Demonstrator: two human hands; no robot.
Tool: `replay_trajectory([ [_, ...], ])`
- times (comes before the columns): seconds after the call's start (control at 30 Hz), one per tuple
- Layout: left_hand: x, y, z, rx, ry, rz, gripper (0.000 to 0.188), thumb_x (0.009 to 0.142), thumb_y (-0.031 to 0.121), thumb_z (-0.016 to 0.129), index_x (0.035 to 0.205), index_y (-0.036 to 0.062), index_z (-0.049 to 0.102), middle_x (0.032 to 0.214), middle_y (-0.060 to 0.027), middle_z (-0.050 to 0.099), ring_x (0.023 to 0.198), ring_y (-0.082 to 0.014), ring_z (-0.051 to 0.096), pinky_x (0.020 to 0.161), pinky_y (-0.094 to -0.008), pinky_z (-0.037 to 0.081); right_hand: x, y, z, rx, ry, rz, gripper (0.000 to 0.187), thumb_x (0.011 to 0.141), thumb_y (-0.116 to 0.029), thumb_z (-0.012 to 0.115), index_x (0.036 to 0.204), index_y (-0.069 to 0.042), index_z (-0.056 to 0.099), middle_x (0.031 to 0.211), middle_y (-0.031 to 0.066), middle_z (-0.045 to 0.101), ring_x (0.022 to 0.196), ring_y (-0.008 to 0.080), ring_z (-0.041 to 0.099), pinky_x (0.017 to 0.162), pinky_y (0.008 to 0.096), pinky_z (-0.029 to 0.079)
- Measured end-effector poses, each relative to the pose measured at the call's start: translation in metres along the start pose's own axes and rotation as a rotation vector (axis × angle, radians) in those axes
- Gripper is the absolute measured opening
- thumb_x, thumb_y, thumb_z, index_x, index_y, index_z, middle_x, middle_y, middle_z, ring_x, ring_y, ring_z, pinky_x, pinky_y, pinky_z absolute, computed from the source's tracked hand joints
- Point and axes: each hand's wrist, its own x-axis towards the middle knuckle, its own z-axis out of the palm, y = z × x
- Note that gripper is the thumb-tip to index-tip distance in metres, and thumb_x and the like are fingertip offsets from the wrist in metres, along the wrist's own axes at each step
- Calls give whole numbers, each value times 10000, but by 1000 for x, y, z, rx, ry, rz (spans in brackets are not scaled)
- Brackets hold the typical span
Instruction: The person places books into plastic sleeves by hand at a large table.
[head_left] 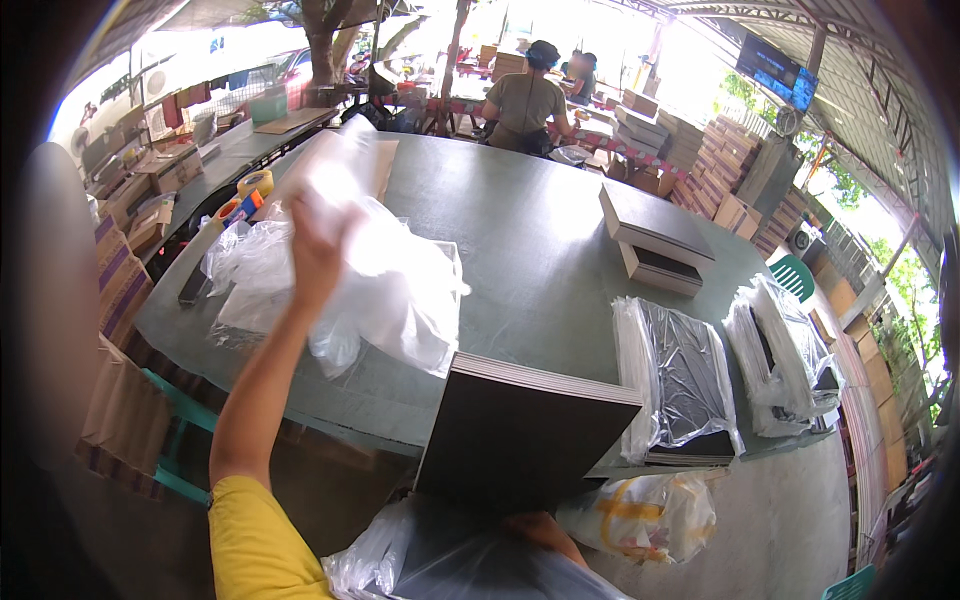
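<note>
My left hand (318, 245) is raised over the left side of the table, its fingers closed round a clear plastic bag (345, 165) that is smeared by motion. Below it lies a loose heap of clear plastic bags (400, 290). Close to me a stack of black boards (520, 430) with pale layered edges stands tilted up at the table's near edge. My right hand (540, 528) is low beside the boards' bottom, its fingers mostly hidden. Clear plastic (375, 555) over a dark surface covers the space just under the boards.
Plastic-wrapped black boards (685, 370) and another wrapped bundle (780, 350) lie on the right of the green-grey table (500, 240). Unwrapped boards (655, 235) sit behind them. Tape rolls (255, 183) are at the far left. A taped plastic bundle (650, 515) lies near right. Co-workers (525, 100) are beyond.
</note>
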Motion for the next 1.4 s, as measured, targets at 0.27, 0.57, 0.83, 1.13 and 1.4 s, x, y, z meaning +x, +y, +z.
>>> replay_trajectory([
  [0.27,-107,-78,-16,-11,-577,-443,350,643,87,592,970,-24,532,815,-136,593,706,-212,579,635,-306,443,0,-7,0,-15,4,42,294,795,-283,535,989,-70,593,980,96,588,954,169,523,851,300,388],
  [0.57,-65,57,-81,-286,39,-247,220,772,90,479,977,14,494,1045,-201,455,986,-309,442,787,-368,387,-3,-8,-5,-20,9,150,306,797,-284,534,1006,-66,583,995,98,582,965,173,518,856,300,385],
  [0.83,-148,128,-84,-144,-2037,71,292,717,101,447,999,46,500,848,-173,565,797,-324,547,683,-395,419,-31,-170,-97,149,-263,-59,418,837,-325,457,1137,-34,472,1063,88,539,981,167,502,832,295,404],
  [1.13,-120,160,-25,-428,-839,-217,166,709,-15,477,873,-6,500,680,-145,559,649,-269,574,589,-283,423,-15,-254,-97,1045,-338,-547,557,794,-415,497,1097,50,444,1024,96,528,931,177,509,807,312,393],
  [1.4,-139,131,-25,-745,-1011,-828,341,863,324,425,819,7,544,647,9,515,577,-38,426,514,-198,369,-8,-262,-101,855,-35,-326,251,761,-178,609,934,-7,548,791,2,567,740,72,509,701,220,397],
])
